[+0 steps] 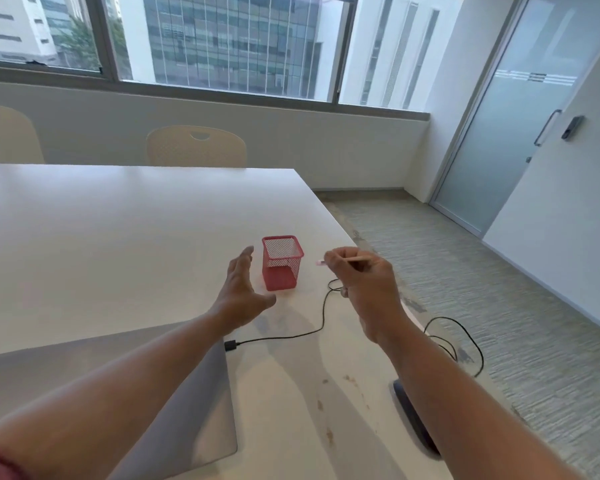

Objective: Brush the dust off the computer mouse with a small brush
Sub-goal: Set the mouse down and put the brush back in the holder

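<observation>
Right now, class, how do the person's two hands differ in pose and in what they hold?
The left hand is spread open and empty, fingers pointing toward the red wire-mesh pen holder; the right hand is curled shut on a thin, light-coloured small brush. The left hand is left of the holder; the right hand is right of it, above the thin black cable. Both hover above the white table, bare, at similar reach.

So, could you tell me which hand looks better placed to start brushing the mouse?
Probably the right hand: it already grips the small brush, and the mouse lies under that forearm. The left hand is open.
</observation>
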A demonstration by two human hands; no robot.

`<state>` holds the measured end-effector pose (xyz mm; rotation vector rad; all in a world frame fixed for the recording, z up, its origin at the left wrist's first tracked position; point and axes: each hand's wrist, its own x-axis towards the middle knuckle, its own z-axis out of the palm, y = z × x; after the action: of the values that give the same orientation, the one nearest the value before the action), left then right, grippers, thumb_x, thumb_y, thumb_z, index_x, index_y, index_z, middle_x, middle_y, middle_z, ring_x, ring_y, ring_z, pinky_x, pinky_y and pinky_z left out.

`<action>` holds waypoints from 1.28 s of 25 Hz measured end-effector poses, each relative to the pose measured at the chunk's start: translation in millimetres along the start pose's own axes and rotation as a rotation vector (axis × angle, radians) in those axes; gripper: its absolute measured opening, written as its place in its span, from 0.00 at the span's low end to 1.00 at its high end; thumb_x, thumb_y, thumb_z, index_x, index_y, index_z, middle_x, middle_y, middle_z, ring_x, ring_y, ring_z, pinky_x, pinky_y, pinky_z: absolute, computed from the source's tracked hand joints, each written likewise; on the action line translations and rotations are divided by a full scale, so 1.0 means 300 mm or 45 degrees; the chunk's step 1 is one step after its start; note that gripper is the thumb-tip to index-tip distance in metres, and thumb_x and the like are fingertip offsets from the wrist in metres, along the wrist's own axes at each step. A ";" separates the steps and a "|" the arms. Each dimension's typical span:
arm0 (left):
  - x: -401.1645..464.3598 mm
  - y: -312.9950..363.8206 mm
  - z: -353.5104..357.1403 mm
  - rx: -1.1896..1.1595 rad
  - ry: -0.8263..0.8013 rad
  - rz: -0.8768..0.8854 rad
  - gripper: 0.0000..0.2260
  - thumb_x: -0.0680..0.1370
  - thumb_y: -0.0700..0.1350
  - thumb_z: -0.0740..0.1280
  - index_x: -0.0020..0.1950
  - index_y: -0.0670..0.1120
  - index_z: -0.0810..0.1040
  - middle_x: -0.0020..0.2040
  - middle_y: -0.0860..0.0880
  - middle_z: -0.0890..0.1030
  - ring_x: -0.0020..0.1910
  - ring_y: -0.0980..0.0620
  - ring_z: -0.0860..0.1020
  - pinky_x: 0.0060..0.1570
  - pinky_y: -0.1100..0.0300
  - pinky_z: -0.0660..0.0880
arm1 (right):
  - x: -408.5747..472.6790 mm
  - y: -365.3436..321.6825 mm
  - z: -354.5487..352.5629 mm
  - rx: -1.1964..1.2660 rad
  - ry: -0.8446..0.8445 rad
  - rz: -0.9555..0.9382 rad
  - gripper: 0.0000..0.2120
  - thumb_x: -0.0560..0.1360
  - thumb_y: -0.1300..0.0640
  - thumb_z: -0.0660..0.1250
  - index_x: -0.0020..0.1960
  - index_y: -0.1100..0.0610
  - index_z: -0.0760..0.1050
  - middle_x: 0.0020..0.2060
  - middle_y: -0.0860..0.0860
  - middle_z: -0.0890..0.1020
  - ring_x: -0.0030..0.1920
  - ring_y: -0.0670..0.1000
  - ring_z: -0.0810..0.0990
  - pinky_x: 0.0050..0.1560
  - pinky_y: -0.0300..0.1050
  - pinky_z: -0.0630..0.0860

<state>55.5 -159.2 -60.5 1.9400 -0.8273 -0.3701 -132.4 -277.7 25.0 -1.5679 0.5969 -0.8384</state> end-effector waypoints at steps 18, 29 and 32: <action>0.290 -0.154 0.053 -0.259 -0.201 0.000 0.43 0.67 0.36 0.84 0.77 0.55 0.69 0.64 0.49 0.82 0.67 0.50 0.80 0.62 0.46 0.83 | 0.444 0.152 0.165 -0.585 -0.417 -0.319 0.11 0.80 0.52 0.71 0.44 0.60 0.78 0.36 0.48 0.86 0.36 0.40 0.85 0.40 0.38 0.78; 0.300 -0.167 0.049 -0.346 -0.252 -0.001 0.33 0.69 0.34 0.82 0.66 0.60 0.76 0.61 0.49 0.83 0.59 0.51 0.85 0.53 0.56 0.85 | 0.526 0.156 0.184 -1.275 -0.696 -0.495 0.07 0.74 0.47 0.72 0.42 0.50 0.80 0.38 0.46 0.84 0.45 0.53 0.79 0.46 0.52 0.79; 0.298 -0.167 0.047 -0.361 -0.253 -0.006 0.33 0.68 0.34 0.82 0.67 0.58 0.76 0.61 0.49 0.84 0.58 0.50 0.85 0.54 0.54 0.85 | 0.540 0.155 0.185 -1.362 -0.760 -0.444 0.06 0.76 0.47 0.71 0.42 0.46 0.80 0.41 0.44 0.84 0.50 0.52 0.77 0.50 0.50 0.77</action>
<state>132.0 -214.2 -103.4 1.6596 -0.8479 -0.6553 13.8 -376.6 6.5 -2.8113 0.3212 -0.2010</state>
